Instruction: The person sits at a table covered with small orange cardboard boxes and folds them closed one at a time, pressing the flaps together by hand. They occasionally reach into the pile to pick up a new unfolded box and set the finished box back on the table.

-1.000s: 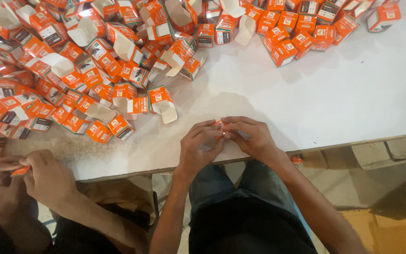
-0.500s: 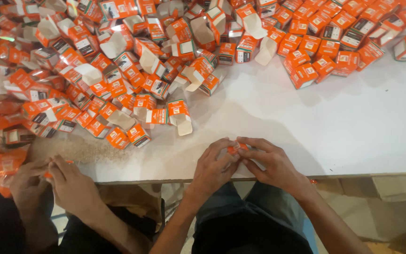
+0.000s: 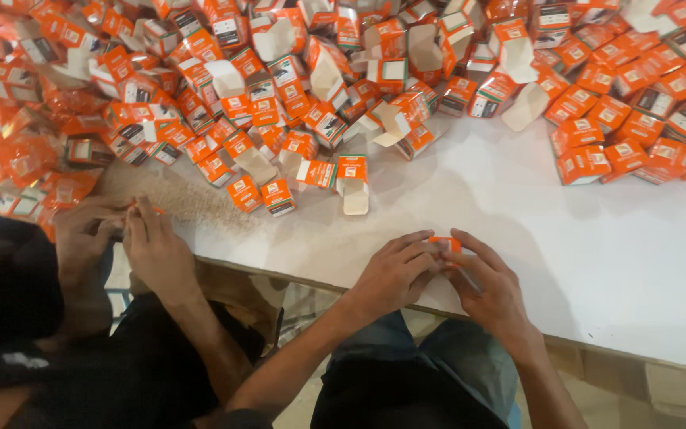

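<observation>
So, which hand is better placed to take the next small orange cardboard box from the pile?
Left, probably. Both the left hand and right hand hold one small orange cardboard box, but the open orange box with a white flap at the pile's edge lies nearer the left.

A heap of small boxes [image 3: 295, 87] covers the table's [image 3: 597, 238] far side; a co-worker's hands [image 3: 121, 238] work left of it.

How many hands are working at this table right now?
4. The left hand and right hand meet on a small orange carton at the table edge; a co-worker's two hands work at the left edge.
</observation>
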Demonstrator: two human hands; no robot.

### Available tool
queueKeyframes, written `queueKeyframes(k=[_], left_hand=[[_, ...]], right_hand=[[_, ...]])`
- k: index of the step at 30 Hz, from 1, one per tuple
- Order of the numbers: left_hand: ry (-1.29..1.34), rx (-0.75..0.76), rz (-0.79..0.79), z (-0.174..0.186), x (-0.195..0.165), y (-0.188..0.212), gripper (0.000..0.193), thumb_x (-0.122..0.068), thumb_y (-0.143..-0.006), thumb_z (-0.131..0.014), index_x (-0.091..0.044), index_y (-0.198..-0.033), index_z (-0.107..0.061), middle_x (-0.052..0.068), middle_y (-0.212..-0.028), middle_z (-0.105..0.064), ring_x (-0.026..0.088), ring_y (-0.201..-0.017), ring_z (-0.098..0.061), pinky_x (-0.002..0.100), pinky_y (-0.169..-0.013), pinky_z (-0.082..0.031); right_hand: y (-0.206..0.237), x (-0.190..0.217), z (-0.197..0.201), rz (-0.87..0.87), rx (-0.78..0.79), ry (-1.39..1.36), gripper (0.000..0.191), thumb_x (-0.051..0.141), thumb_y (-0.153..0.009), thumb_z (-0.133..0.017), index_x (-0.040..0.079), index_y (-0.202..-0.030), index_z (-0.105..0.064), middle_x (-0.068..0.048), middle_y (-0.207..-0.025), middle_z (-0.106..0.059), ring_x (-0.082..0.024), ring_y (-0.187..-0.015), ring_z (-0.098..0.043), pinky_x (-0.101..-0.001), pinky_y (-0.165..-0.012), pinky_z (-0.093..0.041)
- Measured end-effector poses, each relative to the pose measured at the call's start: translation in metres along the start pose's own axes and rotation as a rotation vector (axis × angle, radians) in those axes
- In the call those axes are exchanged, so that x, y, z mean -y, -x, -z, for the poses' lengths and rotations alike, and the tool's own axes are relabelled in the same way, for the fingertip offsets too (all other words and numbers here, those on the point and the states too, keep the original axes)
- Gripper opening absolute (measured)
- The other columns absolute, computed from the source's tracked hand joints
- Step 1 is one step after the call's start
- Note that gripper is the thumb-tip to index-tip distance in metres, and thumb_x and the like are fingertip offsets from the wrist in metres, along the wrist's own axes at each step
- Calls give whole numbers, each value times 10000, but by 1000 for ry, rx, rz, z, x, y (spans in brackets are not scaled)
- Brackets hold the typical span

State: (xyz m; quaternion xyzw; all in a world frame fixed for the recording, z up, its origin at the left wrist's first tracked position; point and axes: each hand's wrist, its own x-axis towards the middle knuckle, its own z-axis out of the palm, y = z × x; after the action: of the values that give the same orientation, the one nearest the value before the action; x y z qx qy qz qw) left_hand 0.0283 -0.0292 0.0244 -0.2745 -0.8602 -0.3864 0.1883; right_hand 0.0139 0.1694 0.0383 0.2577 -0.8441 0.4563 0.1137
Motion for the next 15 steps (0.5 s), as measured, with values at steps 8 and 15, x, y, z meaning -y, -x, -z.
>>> queueKeyframes(k=[8,15], left_hand=[[91,67,27,0,14,3,275,-108,-912,-758,-109,-1172,-669,22,-1407,-652,284,-1372,-590,391,-1121,-524],[26,179,-60,10,22,-21,170,-171,-894,-754,-133,-1058,-727,-10,-1359,-682,279,-1332,-621,384,-1104,-528]], right_hand=[[6,0,-5,-22,-29,65,235,36,-818,-794,105,-1037,-743,-127,-1320,-665,-286,-1017,-739,-362,-825,-604],[6,-10,-10,-69,-61,111,278,69,-776,-805,114,-1043,-745,-100,-1298,-674,-278,-1018,-727,-359,-828,-588]])
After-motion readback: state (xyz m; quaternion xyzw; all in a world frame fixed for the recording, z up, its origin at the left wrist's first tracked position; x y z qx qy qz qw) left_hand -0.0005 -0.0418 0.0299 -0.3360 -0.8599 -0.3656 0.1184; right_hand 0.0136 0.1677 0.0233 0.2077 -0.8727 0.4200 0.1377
